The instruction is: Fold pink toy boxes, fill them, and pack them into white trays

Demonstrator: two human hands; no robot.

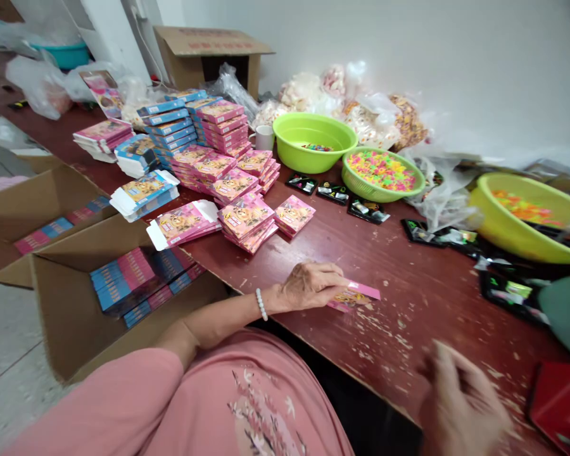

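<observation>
The left hand (313,286) has its fingers on a small pink box (354,296) and is holding it down on the dark red table (384,253). The right hand (460,399) is up over the table's near edge, well apart from that box. It is blurry, so I cannot tell how its fingers are bent or if they hold anything.

Past the left hand are piles of pink boxes (247,218), and behind them a tall pile of blue boxes (171,130). Beside the table, a big open brown carton (71,316) has rows of blue and pink boxes in it. Another open carton (38,215) next to it has some too.

Farther back, a big green bowl (313,142) has a few little colorful bits at the bottom. The green basket (384,193) beside it is full of pink, yellow, green and orange bits. A yellow-green bowl (527,221) on the right has orange and yellow bits. Little black trays (332,192) near the basket hold small things.
</observation>
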